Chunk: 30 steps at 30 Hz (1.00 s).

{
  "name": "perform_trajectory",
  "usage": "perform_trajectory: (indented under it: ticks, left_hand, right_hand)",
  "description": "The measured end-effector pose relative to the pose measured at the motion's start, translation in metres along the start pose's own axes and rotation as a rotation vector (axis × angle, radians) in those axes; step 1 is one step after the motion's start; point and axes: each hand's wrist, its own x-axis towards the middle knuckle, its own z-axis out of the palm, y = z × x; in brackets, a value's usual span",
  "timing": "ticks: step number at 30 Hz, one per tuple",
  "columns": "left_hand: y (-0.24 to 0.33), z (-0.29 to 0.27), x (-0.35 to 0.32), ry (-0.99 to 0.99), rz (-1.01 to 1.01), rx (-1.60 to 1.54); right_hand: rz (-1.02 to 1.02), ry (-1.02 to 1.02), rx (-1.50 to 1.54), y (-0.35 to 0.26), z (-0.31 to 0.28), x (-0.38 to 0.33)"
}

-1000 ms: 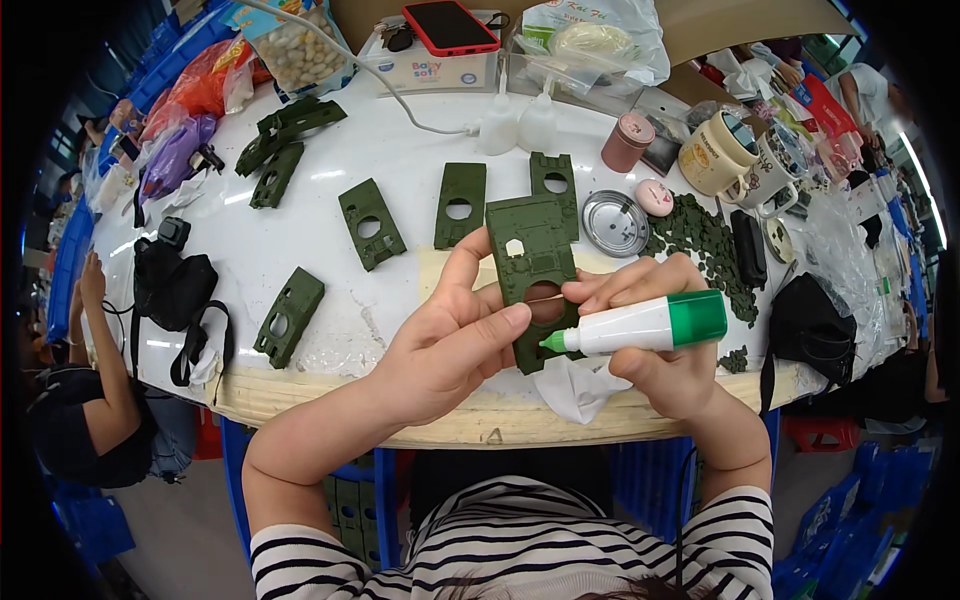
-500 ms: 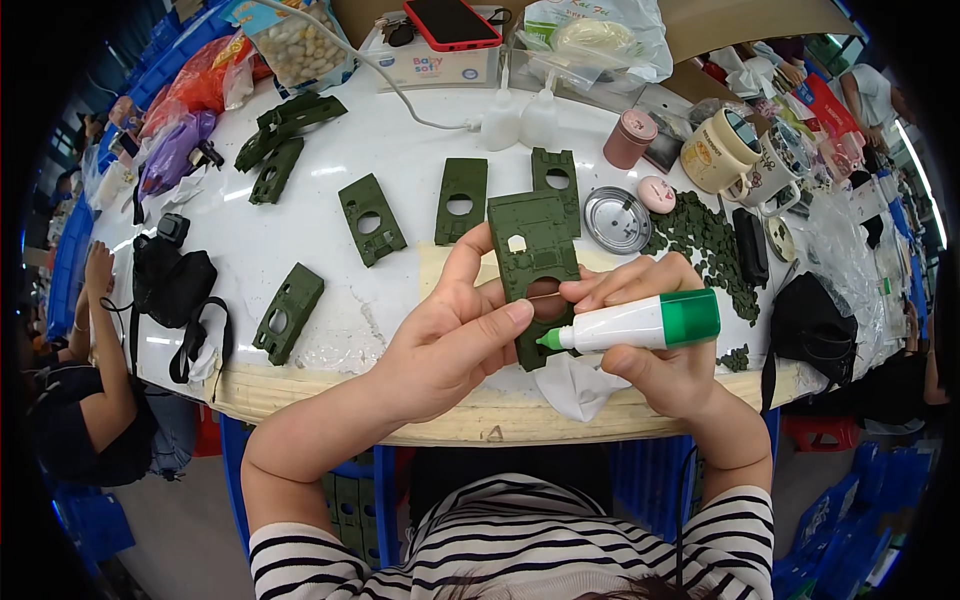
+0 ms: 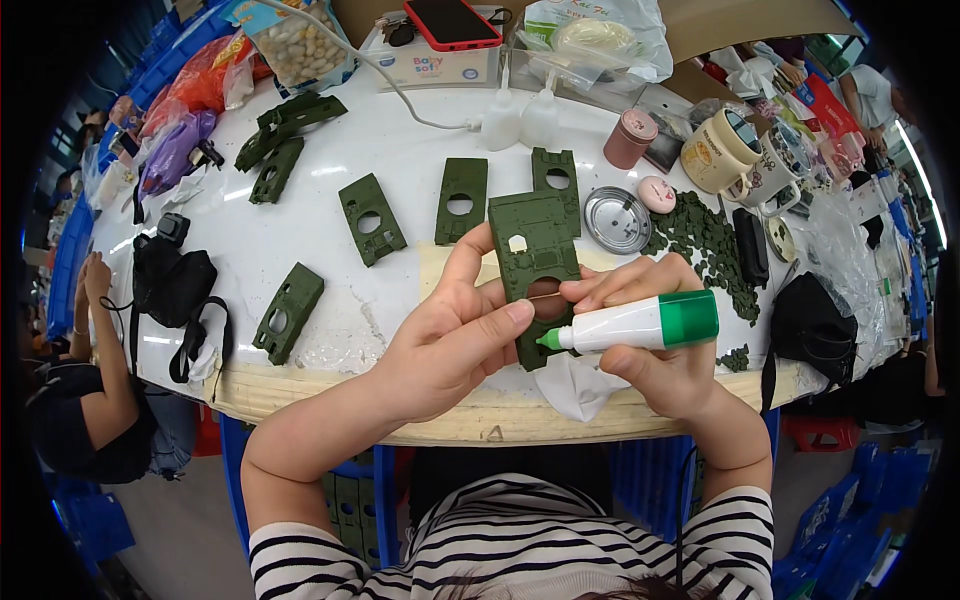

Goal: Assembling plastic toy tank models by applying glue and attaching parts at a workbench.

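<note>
My left hand (image 3: 440, 345) is closed on a dark green plastic toy tank hull panel (image 3: 528, 230), held tilted above the table's near edge. The panel has a large round hole near its lower end and a small pale opening higher up. A white squeeze bottle (image 3: 610, 328) with a green nozzle and green end lies in my closed right hand (image 3: 665, 378). Its nozzle tip is at the panel's lower end; whether they touch I cannot tell. A thin line, like a needle or thread, crosses the round hole between the fingertips of both hands.
Similar green panels (image 3: 289, 315) lie spread over the white table (image 3: 330, 215). At the right are a pile of small green parts (image 3: 705, 245), a round metal lid (image 3: 616, 220), mugs (image 3: 718, 152) and a black pouch (image 3: 812, 325). Two white bottles (image 3: 500, 120) stand at the back.
</note>
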Motion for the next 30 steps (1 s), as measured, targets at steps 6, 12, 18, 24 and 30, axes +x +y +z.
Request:
perform_trajectory:
  ticks: [6,12,18,24,30]
  left_hand:
    - [-0.0004,-0.0007,0.0001,-0.001,-0.001,0.008]
    - [-0.0003,0.0001,0.0001,-0.001,-0.003,0.004]
    - [0.0018,0.0002,0.0001,-0.008,-0.008,-0.002]
    - [0.0032,0.0015,0.0003,-0.001,-0.005,0.004]
    - [0.0028,0.0012,-0.0003,0.005,-0.006,-0.004]
  right_hand:
    - [0.005,0.003,0.001,-0.0003,0.0001,-0.0006]
    - [0.006,0.008,0.01,-0.0001,0.0001,-0.0007]
    - [0.038,0.02,0.144,0.0018,-0.0012,0.0011]
    - [0.007,-0.024,0.072,0.0032,-0.0016,-0.0013]
    - [0.011,-0.023,0.072,0.0036,-0.0013,-0.0012]
